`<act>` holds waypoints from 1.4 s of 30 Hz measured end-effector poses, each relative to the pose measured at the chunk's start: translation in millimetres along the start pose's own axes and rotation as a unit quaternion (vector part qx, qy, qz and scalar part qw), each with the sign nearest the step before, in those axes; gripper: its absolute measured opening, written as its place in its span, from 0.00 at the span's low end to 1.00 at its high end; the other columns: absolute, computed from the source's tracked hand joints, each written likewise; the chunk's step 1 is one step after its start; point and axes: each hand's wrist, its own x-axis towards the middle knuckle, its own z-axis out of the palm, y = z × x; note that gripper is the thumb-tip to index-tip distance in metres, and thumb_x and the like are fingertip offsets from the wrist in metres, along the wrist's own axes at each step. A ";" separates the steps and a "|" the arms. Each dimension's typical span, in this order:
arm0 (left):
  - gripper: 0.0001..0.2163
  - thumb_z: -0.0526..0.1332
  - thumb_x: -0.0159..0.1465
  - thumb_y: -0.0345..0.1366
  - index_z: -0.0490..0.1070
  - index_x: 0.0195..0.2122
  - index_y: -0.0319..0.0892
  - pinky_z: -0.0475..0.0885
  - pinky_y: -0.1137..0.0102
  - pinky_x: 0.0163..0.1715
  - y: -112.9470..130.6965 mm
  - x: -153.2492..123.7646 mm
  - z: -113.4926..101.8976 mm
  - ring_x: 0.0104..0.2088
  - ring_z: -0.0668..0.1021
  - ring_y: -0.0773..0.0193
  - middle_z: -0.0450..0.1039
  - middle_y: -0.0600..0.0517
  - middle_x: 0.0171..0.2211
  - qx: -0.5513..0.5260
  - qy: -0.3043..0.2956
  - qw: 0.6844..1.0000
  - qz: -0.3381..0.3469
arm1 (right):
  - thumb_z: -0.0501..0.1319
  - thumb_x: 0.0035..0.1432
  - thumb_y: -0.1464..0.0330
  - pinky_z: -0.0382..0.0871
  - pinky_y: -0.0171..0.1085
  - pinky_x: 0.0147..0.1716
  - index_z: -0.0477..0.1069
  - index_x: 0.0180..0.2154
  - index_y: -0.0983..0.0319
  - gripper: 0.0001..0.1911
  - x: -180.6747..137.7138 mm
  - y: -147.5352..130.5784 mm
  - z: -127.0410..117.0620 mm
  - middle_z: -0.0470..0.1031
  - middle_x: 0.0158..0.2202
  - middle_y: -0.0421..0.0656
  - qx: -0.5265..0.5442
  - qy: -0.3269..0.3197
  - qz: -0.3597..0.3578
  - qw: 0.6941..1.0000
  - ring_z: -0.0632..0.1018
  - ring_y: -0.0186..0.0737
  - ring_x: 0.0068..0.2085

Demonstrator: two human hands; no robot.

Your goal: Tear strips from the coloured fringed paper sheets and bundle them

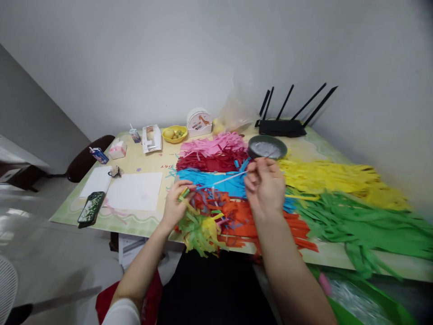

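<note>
My left hand (176,203) is closed round the top of a multicoloured bundle of fringed paper strips (203,225) at the table's front edge. My right hand (265,187) is raised over the orange strips (243,216) and pinches a thin pale blue strip (226,179) that stretches back to my left hand. Blue strips (209,178) lie under it. Just beyond my right hand stands a dark bowl (267,146) with white paste inside.
Pink (213,145), red (209,161), yellow (341,178) and green (365,225) strip piles cover the table's right half. White sheets (135,190) and a phone (91,207) lie at the left. A router (282,126), yellow fruit bowl (174,133) and small cartons stand at the back.
</note>
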 end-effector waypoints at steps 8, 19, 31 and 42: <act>0.17 0.67 0.57 0.44 0.74 0.41 0.37 0.72 0.67 0.37 -0.2 14.2 -15.3 0.31 0.78 0.62 0.78 0.50 0.29 -0.246 0.029 0.931 -0.270 | 0.67 0.54 0.60 0.60 0.28 0.15 0.71 0.32 0.60 0.11 -2.0 -5.6 3.5 0.72 0.22 0.35 -0.202 -0.114 -0.073 0.970 0.66 0.27 0.17; 0.16 0.72 0.50 0.43 0.69 0.27 0.37 0.67 0.75 0.26 21.2 9.9 -17.4 0.23 0.73 0.70 0.71 0.55 0.21 -0.390 0.022 0.871 -0.298 | 0.59 0.62 0.70 0.72 0.33 0.33 0.77 0.40 0.61 0.08 -62.1 9.5 26.5 0.82 0.34 0.42 -0.466 -0.321 -0.225 0.793 0.80 0.38 0.31; 0.19 0.74 0.46 0.43 0.67 0.27 0.38 0.66 0.77 0.24 39.9 6.8 -9.6 0.21 0.71 0.72 0.70 0.57 0.21 -0.445 0.076 0.832 -0.323 | 0.58 0.62 0.73 0.68 0.31 0.29 0.78 0.37 0.63 0.09 -74.2 1.7 30.1 0.80 0.27 0.41 -0.482 -0.291 -0.247 0.789 0.77 0.35 0.26; 0.20 0.75 0.44 0.44 0.67 0.26 0.38 0.67 0.78 0.23 46.2 9.5 -9.2 0.20 0.71 0.73 0.69 0.57 0.19 -0.426 0.080 0.838 -0.330 | 0.58 0.62 0.72 0.66 0.31 0.26 0.77 0.37 0.62 0.09 -74.6 3.5 28.3 0.78 0.25 0.39 -0.478 -0.287 -0.230 0.798 0.75 0.33 0.23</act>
